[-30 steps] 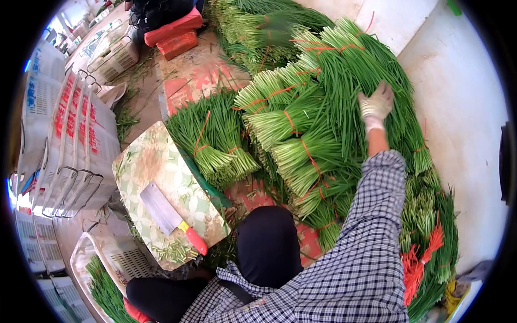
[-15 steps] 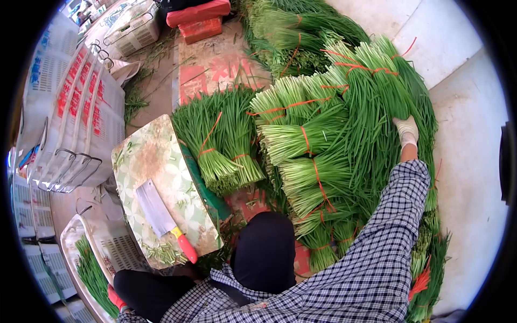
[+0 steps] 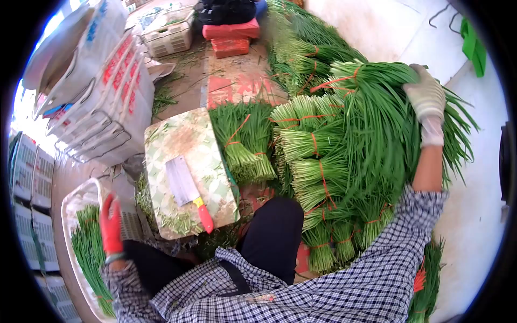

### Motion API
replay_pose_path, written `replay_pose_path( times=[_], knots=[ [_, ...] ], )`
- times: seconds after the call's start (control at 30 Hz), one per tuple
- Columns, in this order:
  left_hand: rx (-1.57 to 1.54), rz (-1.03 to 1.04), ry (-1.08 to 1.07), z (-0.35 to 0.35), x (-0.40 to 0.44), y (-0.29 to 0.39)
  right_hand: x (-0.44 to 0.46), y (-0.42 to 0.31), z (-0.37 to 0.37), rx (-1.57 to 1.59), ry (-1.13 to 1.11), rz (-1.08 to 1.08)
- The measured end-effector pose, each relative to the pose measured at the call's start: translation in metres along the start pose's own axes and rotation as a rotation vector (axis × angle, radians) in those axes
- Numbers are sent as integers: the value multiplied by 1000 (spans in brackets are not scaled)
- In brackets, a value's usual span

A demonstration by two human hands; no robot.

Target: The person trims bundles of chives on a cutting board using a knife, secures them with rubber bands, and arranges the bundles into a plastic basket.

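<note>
At the upper right, my right hand (image 3: 427, 97), in a pale glove, is closed round the leafy part of a tied green bundle (image 3: 385, 75) lifted over the pile. An orange tie wraps the bundle near its cut ends. My left hand (image 3: 111, 225), in a red glove, is raised at the lower left beside a white basket (image 3: 69, 215) of greens; its fingers point up and look apart, with nothing in them. Between my hands a cleaver (image 3: 182, 180) with a red and yellow handle lies on a patterned board (image 3: 212, 175). More tied bundles (image 3: 315, 142) are stacked right of the board.
White crates (image 3: 121, 91) with red lettering stand at the left. Further bundles (image 3: 301, 48) lie at the top beside a white wall. A red block (image 3: 230, 47) sits at the back. Two bundles (image 3: 239, 145) lie against the board, and a green strap (image 3: 474, 46) hangs upper right.
My right hand has raised a bundle from the pile, its leaves now hanging to the right. My left hand has risen into view beside the basket. The camera view has shifted.
</note>
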State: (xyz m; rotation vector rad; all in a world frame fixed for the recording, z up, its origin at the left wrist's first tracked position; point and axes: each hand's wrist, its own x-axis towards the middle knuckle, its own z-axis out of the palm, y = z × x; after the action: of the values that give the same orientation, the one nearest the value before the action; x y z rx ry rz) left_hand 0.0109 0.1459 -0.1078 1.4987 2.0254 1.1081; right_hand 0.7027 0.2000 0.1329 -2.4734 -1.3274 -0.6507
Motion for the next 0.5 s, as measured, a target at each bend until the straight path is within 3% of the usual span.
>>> replay_pose_path(
  times=[0.07, 0.1, 0.13, 0.17, 0.2, 0.23, 0.3, 0.37, 0.43, 0.47, 0.5],
  knots=[
    [-503, -25, -368, 55, -27, 84, -42, -14, -35, 189, 66, -151],
    [-567, 27, -637, 84, -29, 79, -66, -19, -46, 311, 123, -247],
    [-894, -59, -892, 110, -47, 93, -93, -31, -58, 432, 146, -294],
    [-961, 38, -1109, 122, -64, 111, -122, -46, -67, 557, 162, -347],
    [-1250, 307, -1163, 142, -80, 118, -150, -59, -71, 585, 155, -390],
    [-1479, 348, -1051, 153, -93, 130, -180, -73, -73, 610, 139, -441],
    [-1770, 138, -630, 167, -98, 125, -250, -107, -69, 702, 132, -667],
    [-1956, -134, -647, 87, -108, 124, -311, -129, -65, 569, -149, -851],
    [-1923, -130, -504, 58, -110, 85, -333, -154, -72, 486, -517, -1121],
    [-1880, -159, -426, 46, -111, 67, -323, -160, -76, 622, -788, -1116],
    [-1870, -176, -392, 53, -115, 62, -307, -157, -62, 924, -708, -985]
  ],
)
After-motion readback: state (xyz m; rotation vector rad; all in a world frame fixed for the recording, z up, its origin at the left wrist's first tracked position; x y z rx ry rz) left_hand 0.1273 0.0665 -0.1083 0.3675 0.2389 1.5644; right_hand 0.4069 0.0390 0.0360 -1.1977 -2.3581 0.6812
